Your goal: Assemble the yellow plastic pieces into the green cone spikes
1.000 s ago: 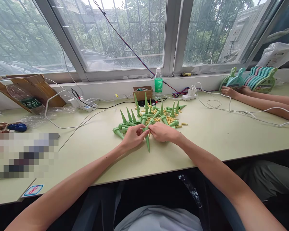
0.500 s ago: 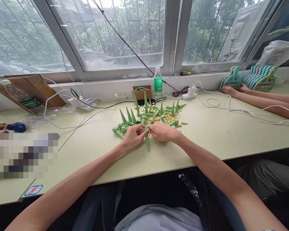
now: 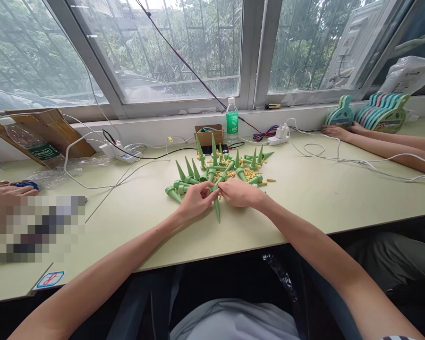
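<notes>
Between the fingertips of my left hand (image 3: 195, 201) is a green plastic plant-watering spike (image 3: 217, 211), its pointed end toward me. My right hand (image 3: 238, 192) is closed in a pinch at the spike's wide end. Whether it grips the spike or a small part there is hidden by the fingers. Just beyond both hands lies a heap of similar green spikes (image 3: 211, 174), some standing point up and others on their sides. Small yellow pegs (image 3: 250, 175) are scattered among them, with one yellow peg (image 3: 271, 180) off to the right.
Behind the heap stand a green-labelled bottle (image 3: 232, 120) and a small cardboard box (image 3: 208, 134). White cables (image 3: 326, 158) cross the table on both sides. At right, another person's hands (image 3: 336, 132) touch fan-shaped boards (image 3: 386, 113); at left, another person's hand (image 3: 7, 200) rests by blue-handled scissors (image 3: 29, 184).
My hands and the spike have hardly moved. At the left edge, the other person's hand has come further into view, over the blue handles.
</notes>
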`<action>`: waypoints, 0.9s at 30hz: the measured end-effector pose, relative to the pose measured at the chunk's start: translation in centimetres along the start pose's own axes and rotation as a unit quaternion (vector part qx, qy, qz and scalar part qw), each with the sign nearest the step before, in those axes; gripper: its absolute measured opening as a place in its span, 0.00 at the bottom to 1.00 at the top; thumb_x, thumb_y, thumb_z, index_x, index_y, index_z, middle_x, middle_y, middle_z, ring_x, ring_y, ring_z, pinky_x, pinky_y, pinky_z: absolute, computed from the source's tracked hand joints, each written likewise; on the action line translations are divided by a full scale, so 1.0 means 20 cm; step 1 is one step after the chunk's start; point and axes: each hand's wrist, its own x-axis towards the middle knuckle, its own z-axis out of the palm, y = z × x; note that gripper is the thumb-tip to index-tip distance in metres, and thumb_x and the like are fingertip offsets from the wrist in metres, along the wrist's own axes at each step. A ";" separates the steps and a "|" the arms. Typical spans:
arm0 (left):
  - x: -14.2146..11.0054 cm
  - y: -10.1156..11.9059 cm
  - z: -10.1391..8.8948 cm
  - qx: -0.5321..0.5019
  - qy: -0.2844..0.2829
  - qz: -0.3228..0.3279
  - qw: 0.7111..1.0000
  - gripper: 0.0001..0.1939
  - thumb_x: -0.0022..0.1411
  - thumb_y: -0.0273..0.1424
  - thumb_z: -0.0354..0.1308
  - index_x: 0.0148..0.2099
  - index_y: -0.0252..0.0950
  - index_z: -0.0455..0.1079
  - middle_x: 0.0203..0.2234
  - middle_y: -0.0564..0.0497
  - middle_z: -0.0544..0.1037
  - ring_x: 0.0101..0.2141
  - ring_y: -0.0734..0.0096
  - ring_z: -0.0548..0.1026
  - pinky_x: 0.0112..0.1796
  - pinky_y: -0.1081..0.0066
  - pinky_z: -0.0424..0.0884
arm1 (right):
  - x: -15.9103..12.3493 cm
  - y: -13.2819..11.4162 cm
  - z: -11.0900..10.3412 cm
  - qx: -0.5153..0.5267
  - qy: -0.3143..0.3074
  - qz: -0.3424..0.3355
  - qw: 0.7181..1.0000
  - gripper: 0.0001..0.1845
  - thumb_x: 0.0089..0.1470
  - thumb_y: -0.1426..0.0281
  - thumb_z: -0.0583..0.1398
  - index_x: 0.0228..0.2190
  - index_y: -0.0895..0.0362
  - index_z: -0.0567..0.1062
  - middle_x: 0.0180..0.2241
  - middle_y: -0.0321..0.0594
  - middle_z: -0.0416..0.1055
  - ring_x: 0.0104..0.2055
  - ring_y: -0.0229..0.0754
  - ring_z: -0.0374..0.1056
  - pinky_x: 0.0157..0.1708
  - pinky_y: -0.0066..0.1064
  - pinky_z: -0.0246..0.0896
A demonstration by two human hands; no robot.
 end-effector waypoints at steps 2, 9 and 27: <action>0.00 0.00 0.00 -0.003 -0.001 -0.001 1.000 0.17 0.63 0.44 0.52 0.33 0.35 0.65 0.14 0.58 0.64 0.17 0.77 0.63 0.21 0.76 0.57 | 0.00 0.00 0.00 0.003 -0.002 0.000 1.000 0.11 0.62 0.72 0.48 0.33 0.60 0.69 0.32 0.47 0.72 0.30 0.42 0.67 0.24 0.30 0.47; 0.00 0.00 0.00 -0.003 -0.002 -0.002 1.000 0.17 0.63 0.44 0.52 0.33 0.35 0.66 0.14 0.57 0.65 0.17 0.77 0.63 0.21 0.76 0.57 | -0.01 -0.01 -0.01 0.003 -0.008 0.002 1.000 0.11 0.62 0.73 0.48 0.33 0.60 0.69 0.32 0.47 0.71 0.30 0.42 0.66 0.24 0.30 0.48; -0.01 -0.01 0.01 -0.014 0.007 -0.012 1.000 0.17 0.62 0.45 0.53 0.35 0.36 0.68 0.15 0.57 0.65 0.17 0.77 0.64 0.21 0.76 0.58 | -0.01 0.00 -0.02 0.014 -0.008 0.003 1.000 0.12 0.63 0.73 0.48 0.33 0.60 0.69 0.30 0.46 0.70 0.28 0.40 0.63 0.23 0.29 0.46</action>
